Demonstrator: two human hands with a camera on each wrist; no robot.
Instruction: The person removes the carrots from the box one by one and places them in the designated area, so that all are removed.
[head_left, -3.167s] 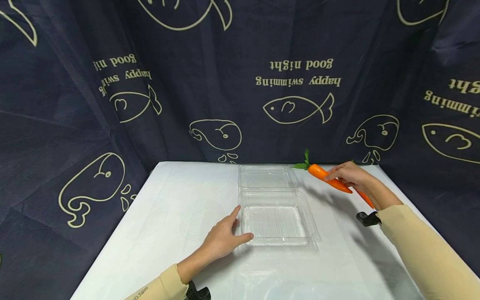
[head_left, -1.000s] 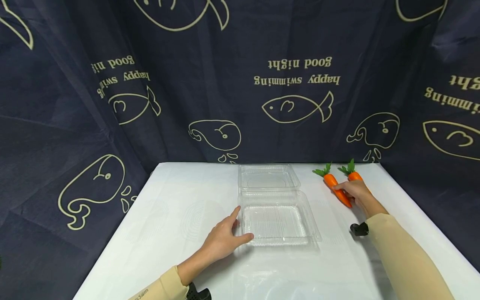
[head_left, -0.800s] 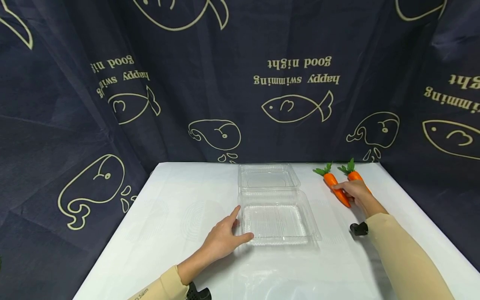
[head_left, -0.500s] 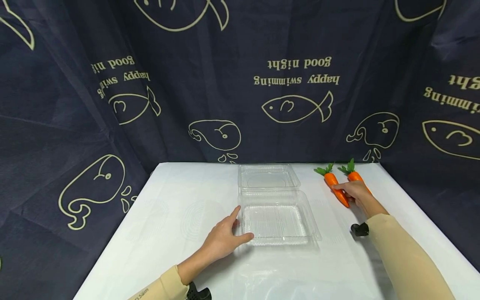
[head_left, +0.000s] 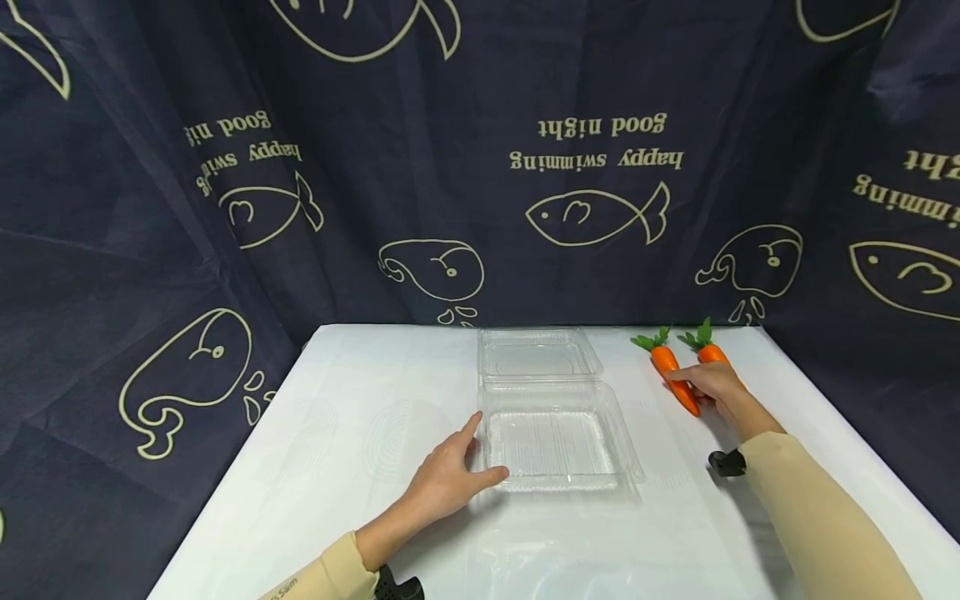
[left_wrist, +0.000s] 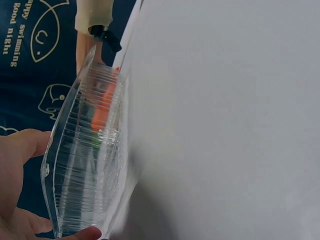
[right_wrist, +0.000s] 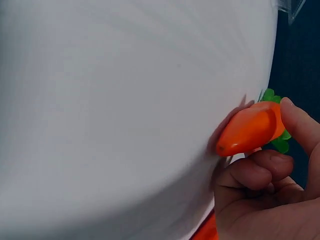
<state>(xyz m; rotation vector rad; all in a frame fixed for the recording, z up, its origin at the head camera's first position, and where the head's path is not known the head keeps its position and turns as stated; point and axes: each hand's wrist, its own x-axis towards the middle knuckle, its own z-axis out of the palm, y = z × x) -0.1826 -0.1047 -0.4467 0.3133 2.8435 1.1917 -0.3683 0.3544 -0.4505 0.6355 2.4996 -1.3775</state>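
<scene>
An orange carrot with green leaves [head_left: 664, 358] lies at the right of the table. My right hand [head_left: 712, 385] holds it by the middle, thumb on one side. In the right wrist view the carrot's tip [right_wrist: 245, 131] faces the camera and the fingers curl beneath it. A second carrot [head_left: 712, 352] lies just to the right, partly hidden behind that hand. My left hand [head_left: 447, 473] rests at the left side of a clear plastic clamshell box [head_left: 626, 442], its fingers spread and its thumb at the near left corner. The box lies with its lid [head_left: 540, 360] folded back.
The white table [head_left: 337, 500] ends at a dark blue curtain [head_left: 450, 108] with fish prints, which hangs behind it and on both sides. A black wrist camera [head_left: 726, 463] sits below the right hand.
Since the earliest frame, my right hand has lowered the carrot to the table beside the other one and turned it more upright in view. Over the last second little moves. The left hand stays put.
</scene>
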